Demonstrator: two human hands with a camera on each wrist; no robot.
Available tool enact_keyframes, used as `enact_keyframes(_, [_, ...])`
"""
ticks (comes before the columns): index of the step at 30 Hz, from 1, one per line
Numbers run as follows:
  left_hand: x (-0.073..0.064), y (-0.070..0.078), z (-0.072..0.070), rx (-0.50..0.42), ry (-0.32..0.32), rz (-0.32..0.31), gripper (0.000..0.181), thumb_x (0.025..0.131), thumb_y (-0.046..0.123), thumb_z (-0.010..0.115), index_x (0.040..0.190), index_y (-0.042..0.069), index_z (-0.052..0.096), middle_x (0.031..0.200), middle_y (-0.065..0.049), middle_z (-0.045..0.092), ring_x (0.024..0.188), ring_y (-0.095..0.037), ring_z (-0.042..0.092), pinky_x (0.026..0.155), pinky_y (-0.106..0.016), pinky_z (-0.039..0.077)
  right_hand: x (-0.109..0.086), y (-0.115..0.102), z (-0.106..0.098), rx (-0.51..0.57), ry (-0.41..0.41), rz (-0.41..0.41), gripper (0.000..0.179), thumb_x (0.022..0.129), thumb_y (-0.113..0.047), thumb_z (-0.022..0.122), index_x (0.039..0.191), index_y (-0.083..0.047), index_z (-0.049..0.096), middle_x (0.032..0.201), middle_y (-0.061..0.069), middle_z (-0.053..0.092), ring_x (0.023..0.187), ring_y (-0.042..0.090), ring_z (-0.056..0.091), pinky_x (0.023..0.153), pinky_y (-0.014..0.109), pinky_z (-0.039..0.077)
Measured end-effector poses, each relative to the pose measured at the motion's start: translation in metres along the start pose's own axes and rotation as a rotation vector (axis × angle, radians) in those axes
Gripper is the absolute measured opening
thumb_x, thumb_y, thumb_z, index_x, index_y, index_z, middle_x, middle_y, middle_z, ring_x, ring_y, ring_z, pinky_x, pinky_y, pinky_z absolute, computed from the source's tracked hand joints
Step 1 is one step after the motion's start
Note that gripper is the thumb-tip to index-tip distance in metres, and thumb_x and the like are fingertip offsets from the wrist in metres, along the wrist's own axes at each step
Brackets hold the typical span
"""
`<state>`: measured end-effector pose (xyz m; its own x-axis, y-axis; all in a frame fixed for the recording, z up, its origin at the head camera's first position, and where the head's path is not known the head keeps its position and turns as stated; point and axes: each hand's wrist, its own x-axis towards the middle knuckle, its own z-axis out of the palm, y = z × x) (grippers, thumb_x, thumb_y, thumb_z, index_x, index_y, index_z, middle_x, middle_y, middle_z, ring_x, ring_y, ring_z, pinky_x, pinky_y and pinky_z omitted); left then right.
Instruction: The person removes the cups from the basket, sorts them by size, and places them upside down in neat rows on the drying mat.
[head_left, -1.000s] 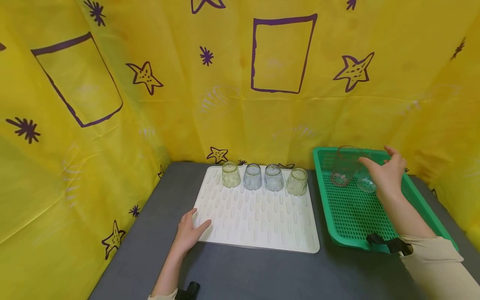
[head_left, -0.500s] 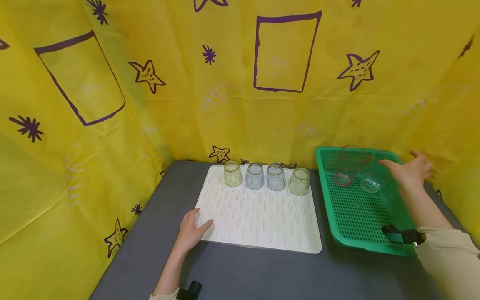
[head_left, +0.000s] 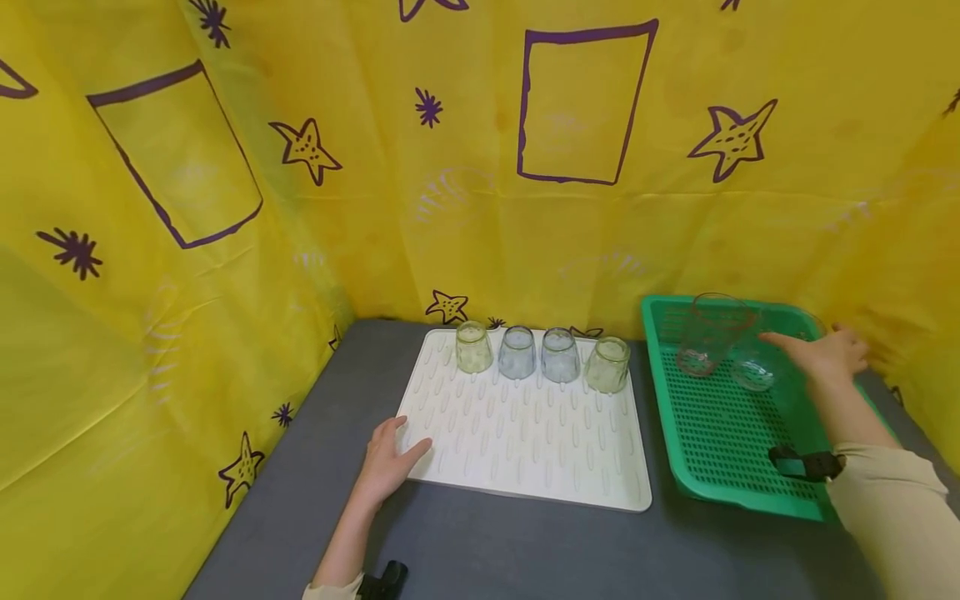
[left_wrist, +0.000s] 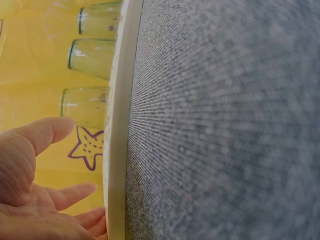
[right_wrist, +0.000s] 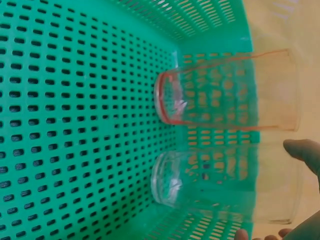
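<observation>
My right hand (head_left: 828, 358) is over the right back part of the green basket (head_left: 667, 433), thumb and fingers spread to either side of a clear glass tumbler (right_wrist: 172, 180). In the right wrist view the thumb tip is right at the tumbler's rim, with fingertips just past its other side. Beside it stands a pink-tinted tumbler (right_wrist: 215, 95), also upright in the basket. My left hand (head_left: 386, 462) rests with fingers apart at the left edge of a white draining mat (head_left: 517, 450) and holds nothing.
Upside down along the mat's back edge stand a green glass (head_left: 473, 348), two bluish glasses (head_left: 517, 352) and another green glass (head_left: 607, 365). A yellow patterned cloth (head_left: 420, 233) hangs behind and at the sides. Mat and basket lie on a dark grey table (head_left: 480, 550).
My right hand has moved right, then slightly down, from between and above the two tumblers to around the clear one. The left hand stays at the mat's edge; the head view has shifted slightly.
</observation>
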<state>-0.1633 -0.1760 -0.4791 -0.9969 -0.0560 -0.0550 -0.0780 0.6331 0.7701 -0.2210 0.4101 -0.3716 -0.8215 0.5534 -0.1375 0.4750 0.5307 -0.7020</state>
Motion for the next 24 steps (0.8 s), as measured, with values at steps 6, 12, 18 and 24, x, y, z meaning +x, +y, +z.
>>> enact_keyframes(6, [0.001, -0.0014, 0.0013, -0.007, 0.005, -0.004, 0.068, 0.089, 0.031, 0.069, 0.139, -0.006, 0.043, 0.147, -0.03, 0.03, 0.136, -0.05, 0.025, 0.106, -0.063, 0.026, 0.0032, 0.0055, 0.0015, 0.025, -0.012, 0.019, 0.111, 0.087, -0.056, 0.056, 0.148, 0.013, -0.007, 0.149, 0.042, -0.01, 0.136, 0.059, -0.001, 0.105, 0.069, 0.018])
enact_keyframes(12, [0.0003, -0.0008, 0.0012, -0.007, 0.009, -0.003, 0.066, 0.089, 0.03, 0.07, 0.138, -0.007, 0.044, 0.147, -0.031, 0.03, 0.136, -0.051, 0.025, 0.106, -0.064, 0.025, 0.0059, 0.0068, 0.0052, 0.013, 0.005, -0.006, 0.11, 0.087, -0.056, 0.057, 0.148, 0.014, -0.002, 0.148, 0.043, -0.004, 0.134, 0.06, 0.005, 0.103, 0.067, 0.023])
enact_keyframes(18, [0.0006, -0.0015, 0.0018, 0.003, 0.015, -0.001, 0.065, 0.089, 0.029, 0.07, 0.137, -0.007, 0.046, 0.146, -0.032, 0.03, 0.135, -0.051, 0.026, 0.106, -0.064, 0.025, 0.0054, 0.0078, 0.0074, 0.068, 0.025, -0.018, 0.106, 0.087, -0.054, 0.059, 0.15, 0.01, 0.003, 0.151, 0.04, 0.0, 0.136, 0.059, 0.006, 0.106, 0.066, 0.022])
enact_keyframes(24, [0.0001, -0.0023, 0.0024, -0.005, 0.019, 0.007, 0.063, 0.089, 0.028, 0.07, 0.135, -0.008, 0.047, 0.146, -0.033, 0.03, 0.135, -0.052, 0.026, 0.106, -0.064, 0.025, 0.0052, 0.0086, 0.009, 0.123, 0.046, -0.012, 0.103, 0.086, -0.051, 0.062, 0.15, 0.009, 0.009, 0.153, 0.035, 0.009, 0.138, 0.056, 0.01, 0.107, 0.064, 0.024])
